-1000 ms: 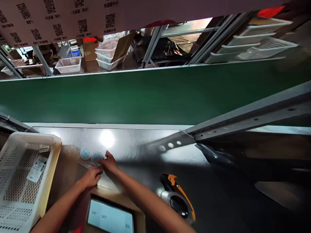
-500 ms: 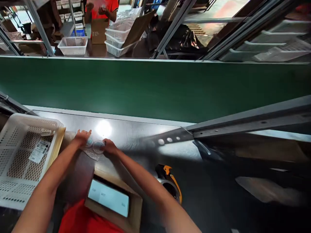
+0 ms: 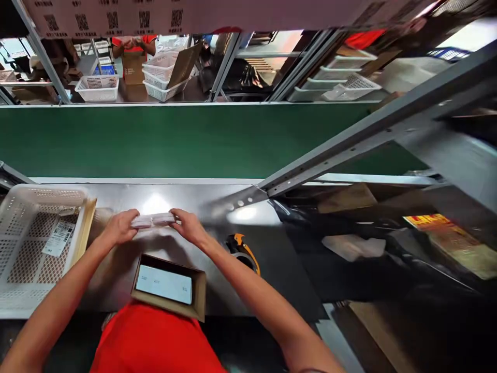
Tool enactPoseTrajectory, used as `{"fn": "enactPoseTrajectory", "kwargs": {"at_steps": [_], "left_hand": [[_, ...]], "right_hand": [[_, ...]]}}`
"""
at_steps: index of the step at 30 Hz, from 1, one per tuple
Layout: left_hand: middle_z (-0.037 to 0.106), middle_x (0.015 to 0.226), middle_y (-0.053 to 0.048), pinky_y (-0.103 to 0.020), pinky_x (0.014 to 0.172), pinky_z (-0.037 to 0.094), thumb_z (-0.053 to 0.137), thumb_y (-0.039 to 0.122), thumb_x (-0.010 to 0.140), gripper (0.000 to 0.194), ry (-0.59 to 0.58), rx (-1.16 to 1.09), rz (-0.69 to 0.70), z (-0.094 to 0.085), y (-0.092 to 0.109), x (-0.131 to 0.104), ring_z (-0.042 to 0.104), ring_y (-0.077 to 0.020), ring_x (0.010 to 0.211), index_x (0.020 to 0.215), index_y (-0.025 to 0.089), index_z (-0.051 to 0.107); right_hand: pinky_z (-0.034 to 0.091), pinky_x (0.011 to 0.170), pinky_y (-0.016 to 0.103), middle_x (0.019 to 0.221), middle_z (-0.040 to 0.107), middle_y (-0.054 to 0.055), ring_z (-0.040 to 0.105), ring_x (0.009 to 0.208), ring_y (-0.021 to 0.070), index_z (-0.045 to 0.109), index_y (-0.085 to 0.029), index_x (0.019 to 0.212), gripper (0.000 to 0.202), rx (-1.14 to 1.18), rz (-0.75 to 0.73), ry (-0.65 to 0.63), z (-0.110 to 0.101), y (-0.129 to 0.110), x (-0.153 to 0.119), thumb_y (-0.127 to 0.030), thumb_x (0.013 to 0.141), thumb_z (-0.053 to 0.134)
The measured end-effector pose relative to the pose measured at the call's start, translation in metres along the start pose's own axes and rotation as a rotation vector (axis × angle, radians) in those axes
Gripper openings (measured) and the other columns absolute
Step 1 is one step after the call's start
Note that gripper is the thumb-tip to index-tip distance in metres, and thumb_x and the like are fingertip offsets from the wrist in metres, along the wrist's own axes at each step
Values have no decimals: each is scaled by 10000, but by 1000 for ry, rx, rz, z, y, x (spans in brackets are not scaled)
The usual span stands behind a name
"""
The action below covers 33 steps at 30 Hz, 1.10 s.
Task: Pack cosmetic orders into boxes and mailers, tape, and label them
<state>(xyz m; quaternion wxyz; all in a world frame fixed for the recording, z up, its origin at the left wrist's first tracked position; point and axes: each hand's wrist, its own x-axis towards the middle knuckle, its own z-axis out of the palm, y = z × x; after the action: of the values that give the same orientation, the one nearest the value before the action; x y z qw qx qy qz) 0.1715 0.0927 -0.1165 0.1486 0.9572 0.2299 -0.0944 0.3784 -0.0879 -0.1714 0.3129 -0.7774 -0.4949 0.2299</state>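
Observation:
Between my two hands is a flat, clear bubble-wrap packet (image 3: 153,220), held level above the metal bench (image 3: 209,199). My left hand (image 3: 123,226) grips its left end and my right hand (image 3: 188,226) pinches its right end. What is inside the packet is too blurred to tell. Just below, near my body, an open cardboard box (image 3: 199,295) holds a white box (image 3: 163,284) with small print on top. Right of it, partly behind my right forearm, lies an orange and black tape dispenser (image 3: 248,251).
A white plastic basket (image 3: 23,199) with a labelled parcel (image 3: 59,238) inside stands at the left. Behind the bench runs a green conveyor belt (image 3: 155,140). A slanting metal post (image 3: 330,150) rises at the right. Across the belt are white baskets (image 3: 97,89) and a person in red.
The packet has been lifted off the bench and now shows nearly edge-on between my hands. My view has swung right and up.

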Motion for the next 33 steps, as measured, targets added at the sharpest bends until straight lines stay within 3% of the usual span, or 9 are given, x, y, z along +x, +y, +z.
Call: {"fn": "enactPoseTrajectory", "kwargs": {"at_steps": [4,6,8,12,15,20,26,30,33], "left_hand": [[667,1345,-43,-347,991,491,578,173,811,571,130,-34,240,-19,45,-88,612,-264,1218,1362,323,596],[679,1322,-44,-343,987,493,580,156,791,566,100,-59,307,-9,56,-113,616,-261,1192,1329,328,627],[706,1270,-55,-355,984,488,578,134,773,545,67,-68,326,11,60,-119,625,-263,1150,1286,302,655],[737,1170,-85,-391,945,488,583,111,807,426,86,55,315,53,58,-96,620,-280,1096,1201,239,685],[713,1183,-112,-400,918,498,547,77,860,324,137,209,309,69,58,-78,615,-284,1093,1119,204,695],[709,1172,-111,-370,900,517,504,65,916,287,157,248,297,76,60,-73,632,-267,1076,1096,186,693],[728,1135,-116,-370,895,527,483,65,944,302,97,214,109,88,83,-75,653,-274,1084,1101,171,719],[704,1144,-180,-427,892,496,516,81,947,254,184,217,3,83,88,-66,637,-329,1105,1037,141,746],[714,1115,-166,-431,891,472,578,71,901,234,197,208,43,73,77,-63,631,-326,1088,1047,161,737]], "right_hand": [[539,1002,380,1208,742,99,695,1112,244,650,-212,1294,344,-54,-269,195,-32,-17,-112,-240,959,576],[557,998,378,1208,741,103,696,1126,243,635,-219,1316,368,-102,-331,219,-27,-20,-156,-203,962,537],[576,976,371,1186,745,108,702,1109,243,637,-211,1309,396,-155,-305,203,-11,-18,-179,-153,933,531],[589,934,375,1147,738,120,699,1065,252,655,-174,1260,427,-301,-170,160,25,-9,-176,-74,864,529],[586,903,354,1175,714,116,687,1063,244,655,-178,1232,421,-412,-108,189,43,-4,-161,-43,864,502],[576,881,318,1218,702,109,672,1075,229,679,-193,1163,395,-490,-127,229,46,4,-147,-17,869,483],[583,894,340,1230,706,108,688,1071,240,644,-188,1251,421,-504,-128,155,41,8,-146,-44,896,471],[599,896,345,1254,693,131,682,1124,248,613,-182,1299,417,-501,-157,223,46,14,-147,-77,928,456],[610,899,346,1260,691,136,674,1164,250,587,-192,1349,440,-487,-191,286,52,25,-149,-91,942,457]]}}
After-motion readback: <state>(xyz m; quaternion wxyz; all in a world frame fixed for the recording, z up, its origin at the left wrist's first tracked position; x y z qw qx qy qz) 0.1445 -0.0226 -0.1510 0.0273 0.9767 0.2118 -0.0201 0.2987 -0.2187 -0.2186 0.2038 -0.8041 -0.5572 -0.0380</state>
